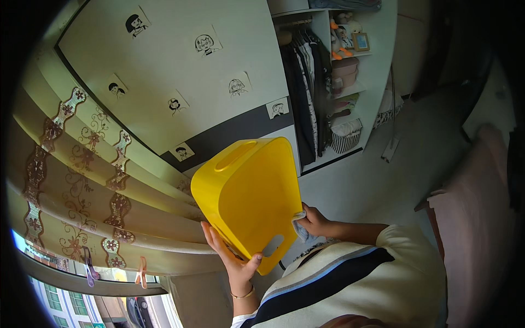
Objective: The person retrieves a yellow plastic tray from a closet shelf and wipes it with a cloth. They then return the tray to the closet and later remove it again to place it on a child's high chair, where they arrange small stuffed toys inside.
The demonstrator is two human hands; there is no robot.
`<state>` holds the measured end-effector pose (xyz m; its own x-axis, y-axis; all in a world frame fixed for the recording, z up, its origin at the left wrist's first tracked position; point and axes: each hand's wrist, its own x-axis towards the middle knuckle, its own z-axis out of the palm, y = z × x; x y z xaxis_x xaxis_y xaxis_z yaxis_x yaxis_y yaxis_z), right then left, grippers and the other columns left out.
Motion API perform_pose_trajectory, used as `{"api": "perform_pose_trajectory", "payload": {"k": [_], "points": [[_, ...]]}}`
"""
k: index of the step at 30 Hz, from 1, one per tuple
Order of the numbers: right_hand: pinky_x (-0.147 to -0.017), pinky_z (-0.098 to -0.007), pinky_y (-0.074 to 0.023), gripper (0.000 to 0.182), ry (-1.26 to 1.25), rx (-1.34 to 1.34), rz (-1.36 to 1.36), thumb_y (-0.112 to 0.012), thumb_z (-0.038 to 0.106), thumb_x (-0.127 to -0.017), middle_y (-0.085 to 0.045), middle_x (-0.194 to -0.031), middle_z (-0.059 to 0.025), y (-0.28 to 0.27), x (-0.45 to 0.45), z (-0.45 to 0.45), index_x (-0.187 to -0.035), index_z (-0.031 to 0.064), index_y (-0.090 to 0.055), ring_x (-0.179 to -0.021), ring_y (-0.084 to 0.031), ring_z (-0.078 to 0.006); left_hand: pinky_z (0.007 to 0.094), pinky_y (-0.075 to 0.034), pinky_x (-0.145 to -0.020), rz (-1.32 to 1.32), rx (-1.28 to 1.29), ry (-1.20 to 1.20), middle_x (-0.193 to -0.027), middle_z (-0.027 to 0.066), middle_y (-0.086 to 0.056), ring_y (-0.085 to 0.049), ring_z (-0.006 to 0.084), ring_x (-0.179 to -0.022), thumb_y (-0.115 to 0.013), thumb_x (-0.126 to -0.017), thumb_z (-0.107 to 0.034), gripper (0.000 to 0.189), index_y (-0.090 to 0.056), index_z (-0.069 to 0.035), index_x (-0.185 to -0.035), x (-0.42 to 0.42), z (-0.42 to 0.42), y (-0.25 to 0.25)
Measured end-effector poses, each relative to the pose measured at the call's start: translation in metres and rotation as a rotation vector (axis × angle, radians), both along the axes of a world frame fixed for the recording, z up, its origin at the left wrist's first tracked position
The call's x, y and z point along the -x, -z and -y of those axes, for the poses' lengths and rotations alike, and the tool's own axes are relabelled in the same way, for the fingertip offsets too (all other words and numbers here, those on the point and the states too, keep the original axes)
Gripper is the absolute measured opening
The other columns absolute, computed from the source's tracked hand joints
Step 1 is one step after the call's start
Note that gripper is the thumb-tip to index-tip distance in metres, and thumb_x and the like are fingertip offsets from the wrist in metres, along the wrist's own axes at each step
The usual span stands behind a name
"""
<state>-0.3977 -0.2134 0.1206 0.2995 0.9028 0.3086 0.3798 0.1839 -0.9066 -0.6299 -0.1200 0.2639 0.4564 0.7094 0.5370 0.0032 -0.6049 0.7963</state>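
A yellow plastic bin with oval handle holes (254, 192) is held up, tilted, in front of my body, its open side facing up and towards me. My left hand (236, 258) grips the bin's lower left edge, thumb near the handle hole and fingers along the outside; a bracelet circles that wrist. My right hand (313, 221) holds a grey-blue cloth (302, 228) against the bin's right edge. Part of the cloth is hidden by the hand and the bin.
Patterned curtains (86, 192) hang at the left, with clothespins (141, 272) by the window. An open wardrobe (328, 164) with hanging clothes stands ahead, beside a white sliding door (172, 61) bearing drawings. A bed with a pink cover (467, 229) is at the right; a mop (390, 149) stands on the floor.
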Motion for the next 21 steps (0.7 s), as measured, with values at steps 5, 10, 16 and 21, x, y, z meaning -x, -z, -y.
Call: {"api": "perform_pose_trajectory", "payload": {"k": [5,10,16,21], "points": [[-0.072,-0.0328,-0.0485,0.026,0.395,0.018,-0.167,-0.053,0.011,-0.092,-0.065,-0.091,-0.0158,0.000,-0.158,0.032,-0.117,0.0021,-0.050,-0.081,-0.065,-0.0248,0.0567,-0.025,-0.109,-0.369,-0.857,0.013,-0.130,0.0071,-0.054,-0.037,0.0318,-0.134,-0.076,-0.075,-0.025,0.044,-0.064,-0.014,-0.115,-0.171,0.000,-0.008],[-0.077,-0.0301,-0.0472,0.026,0.504,0.053,-0.393,-0.052,0.008,-0.091,-0.064,-0.100,-0.0089,-0.035,-0.282,0.052,-0.115,0.0005,-0.052,-0.088,-0.059,-0.0155,0.0675,-0.023,-0.105,-0.568,-1.076,0.143,-0.120,-0.0010,-0.059,-0.046,0.0223,-0.122,-0.067,-0.075,-0.018,0.038,-0.067,-0.018,-0.113,-0.305,0.011,-0.003],[-0.088,-0.0282,-0.0439,0.035,0.492,-0.158,-0.397,-0.054,0.004,-0.089,-0.061,-0.109,-0.0065,-0.072,-0.358,0.026,-0.123,0.0000,-0.050,-0.099,-0.056,-0.0135,0.0656,-0.030,-0.103,-0.311,-1.090,0.174,-0.105,-0.0023,-0.061,-0.052,0.0198,-0.101,-0.069,-0.067,-0.014,0.031,-0.070,-0.016,-0.099,-0.403,-0.040,-0.023],[-0.094,-0.0289,-0.0416,0.047,0.410,-0.491,-0.273,-0.056,0.004,-0.087,-0.058,-0.117,-0.0076,-0.121,-0.432,-0.031,-0.132,-0.0024,-0.043,-0.106,-0.054,-0.0139,0.0603,-0.040,-0.096,-0.003,-1.186,0.005,-0.092,-0.0031,-0.062,-0.051,0.0188,-0.089,-0.069,-0.063,-0.015,0.022,-0.066,-0.012,-0.085,-0.469,-0.112,-0.072]]}}
